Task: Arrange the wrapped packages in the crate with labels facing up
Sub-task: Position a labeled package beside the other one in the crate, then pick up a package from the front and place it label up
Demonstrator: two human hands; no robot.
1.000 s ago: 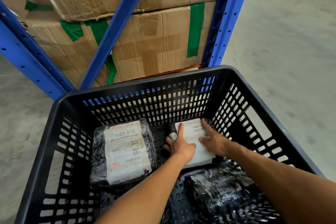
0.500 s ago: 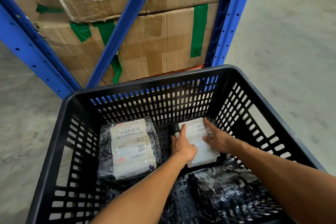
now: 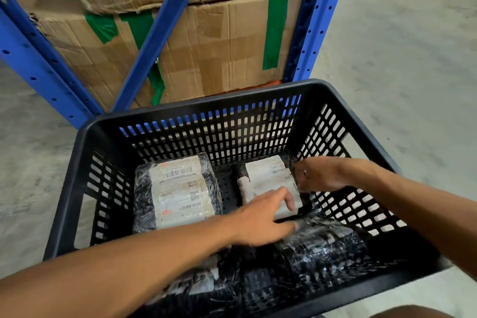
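The left hand (image 3: 263, 217) reaches into the black slatted crate (image 3: 77, 188) with fingers spread loosely, its fingertips (image 3: 289, 200) lying on the near edge of the far-right wrapped package (image 3: 268, 181); it grips nothing. The right hand (image 3: 318, 175) hangs at that package's right edge, fingers curled, and whether it pinches the wrap I cannot tell, since the hand is blurred. That package lies flat by the crate's far wall, white label facing up. The far-left wrapped package (image 3: 178, 191) lies flat too, label and barcodes up, apart from the other with bare crate floor between them. In the near right of the crate a dark wrapped package (image 3: 325, 248) shows only shiny black film on top, just beside the left hand. Another package (image 3: 201, 281) in the near left is mostly hidden under the left forearm. Beyond the crate stand taped cardboard boxes (image 3: 206, 46) in a blue steel rack (image 3: 160, 33) on a concrete floor (image 3: 400, 59)
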